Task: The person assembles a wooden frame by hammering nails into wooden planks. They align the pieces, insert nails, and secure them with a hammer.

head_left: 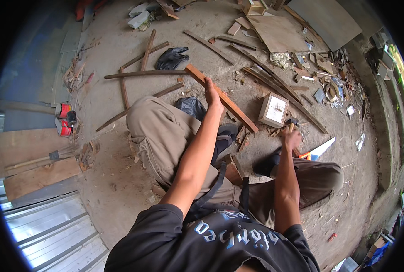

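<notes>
Nearest, at six o'clock, is a black short-sleeved T-shirt with pale lettering [165, 235]. Toward one o'clock from centre, a long, straight, square-edged, reddish-brown wooden strip [235, 111] slants from upper left to lower right. The left hand [212, 95] has its fingers closed around the strip's upper half. At three o'clock, the right hand [291, 139] curls its fingers around a dark-headed tool with a pale wooden handle [291, 127].
</notes>
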`<state>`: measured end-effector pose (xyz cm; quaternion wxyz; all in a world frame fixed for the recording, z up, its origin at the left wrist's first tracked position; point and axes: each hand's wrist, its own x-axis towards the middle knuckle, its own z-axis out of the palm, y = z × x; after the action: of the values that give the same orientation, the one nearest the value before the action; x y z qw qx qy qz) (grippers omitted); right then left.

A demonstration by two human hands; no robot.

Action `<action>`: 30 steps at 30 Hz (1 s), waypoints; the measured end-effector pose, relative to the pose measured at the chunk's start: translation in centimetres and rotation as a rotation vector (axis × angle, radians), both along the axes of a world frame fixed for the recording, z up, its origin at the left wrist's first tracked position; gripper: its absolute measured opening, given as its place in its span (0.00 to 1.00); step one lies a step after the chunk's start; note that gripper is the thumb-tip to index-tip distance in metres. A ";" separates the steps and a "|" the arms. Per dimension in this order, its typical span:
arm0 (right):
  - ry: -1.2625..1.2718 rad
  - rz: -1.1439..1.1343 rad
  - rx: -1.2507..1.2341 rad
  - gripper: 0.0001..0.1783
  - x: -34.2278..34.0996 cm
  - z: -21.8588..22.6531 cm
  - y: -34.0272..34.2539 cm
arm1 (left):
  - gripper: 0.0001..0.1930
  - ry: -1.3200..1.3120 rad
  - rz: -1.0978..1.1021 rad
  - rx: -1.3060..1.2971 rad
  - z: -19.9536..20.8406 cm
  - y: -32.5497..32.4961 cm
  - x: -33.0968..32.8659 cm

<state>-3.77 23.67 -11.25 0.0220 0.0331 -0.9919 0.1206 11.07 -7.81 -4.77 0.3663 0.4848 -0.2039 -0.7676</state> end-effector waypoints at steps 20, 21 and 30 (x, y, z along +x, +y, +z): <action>-0.668 0.537 -0.555 0.27 5.9 4.1 -12.8 | 0.33 -1.038 0.230 -0.286 -11.4 -20.9 -0.9; -0.719 0.510 -0.518 0.26 5.5 3.3 -12.7 | 0.33 -1.059 0.268 -0.263 -11.3 -24.2 0.6; -0.795 0.387 -0.665 0.26 4.9 3.3 -13.3 | 0.36 -1.170 0.195 -0.068 -18.6 -35.2 5.3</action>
<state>1.11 10.34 -7.99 -0.3675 0.1579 -0.8080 0.4326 16.38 -43.06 -23.40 0.2771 0.8319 -0.3508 -0.3287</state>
